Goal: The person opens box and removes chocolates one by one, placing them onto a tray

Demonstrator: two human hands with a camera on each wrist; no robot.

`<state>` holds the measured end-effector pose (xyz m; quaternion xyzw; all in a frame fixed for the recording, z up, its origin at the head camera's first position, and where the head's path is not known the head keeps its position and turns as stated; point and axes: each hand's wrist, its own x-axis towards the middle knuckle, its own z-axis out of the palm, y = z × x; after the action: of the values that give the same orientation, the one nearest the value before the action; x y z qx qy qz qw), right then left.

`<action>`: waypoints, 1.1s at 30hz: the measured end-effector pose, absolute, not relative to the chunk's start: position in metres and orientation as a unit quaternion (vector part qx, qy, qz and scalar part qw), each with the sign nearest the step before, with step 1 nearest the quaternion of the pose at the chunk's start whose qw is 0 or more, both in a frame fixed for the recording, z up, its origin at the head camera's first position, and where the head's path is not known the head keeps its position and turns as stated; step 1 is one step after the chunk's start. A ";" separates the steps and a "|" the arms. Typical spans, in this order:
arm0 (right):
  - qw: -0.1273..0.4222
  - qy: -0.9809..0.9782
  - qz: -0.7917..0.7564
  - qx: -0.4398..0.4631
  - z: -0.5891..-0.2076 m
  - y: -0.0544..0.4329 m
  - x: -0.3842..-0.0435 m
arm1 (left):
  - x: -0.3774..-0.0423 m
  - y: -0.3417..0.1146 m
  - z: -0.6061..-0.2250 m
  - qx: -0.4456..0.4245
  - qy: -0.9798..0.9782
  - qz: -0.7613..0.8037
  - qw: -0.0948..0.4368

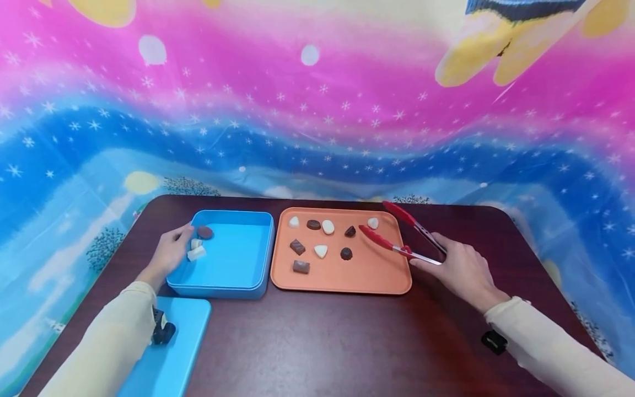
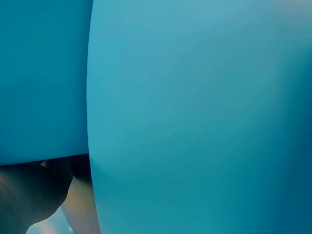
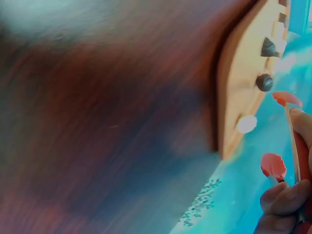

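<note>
My left hand [image 1: 171, 251] holds the left wall of an open blue box [image 1: 233, 288], its fingers at the rim. A brown oval chocolate [image 1: 205, 232] and white pieces [image 1: 196, 253] lie inside along that wall. In the left wrist view the hand [image 2: 31, 195] shows partly, below the blue wall. My right hand [image 1: 463, 270] grips metal tongs with red tips [image 1: 379, 238], spread apart over the right side of an orange tray [image 1: 367, 278]. Near the tips are a white chocolate [image 1: 372, 223] and a dark triangular one [image 1: 350, 231]; nothing sits between them.
More chocolates stand on the tray, among them a dark round one [image 1: 346, 253], a white heart [image 1: 321, 251] and a brown bar [image 1: 301, 267]. A blue lid [image 1: 181, 353] lies in front of the box, under the left forearm. A patterned cloth [image 1: 317, 127] hangs behind the dark table [image 1: 317, 342].
</note>
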<state>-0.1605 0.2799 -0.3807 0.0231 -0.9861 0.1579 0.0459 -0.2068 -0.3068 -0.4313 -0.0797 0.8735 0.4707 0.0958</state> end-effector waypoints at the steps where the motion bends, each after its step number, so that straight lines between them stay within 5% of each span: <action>1: 0.051 -0.986 0.158 0.025 -0.379 0.278 -0.160 | -0.207 -0.307 -0.432 -0.079 0.874 0.470 0.096; 33: 0.043 -0.971 0.208 0.107 -0.381 0.172 -0.149 | -0.206 -0.307 -0.434 -0.075 0.873 0.473 0.090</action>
<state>-0.1487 0.1719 -0.3805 0.1075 -0.9712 0.2080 0.0432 -0.2057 -0.3071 -0.4335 -0.0752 0.8733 0.4729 0.0897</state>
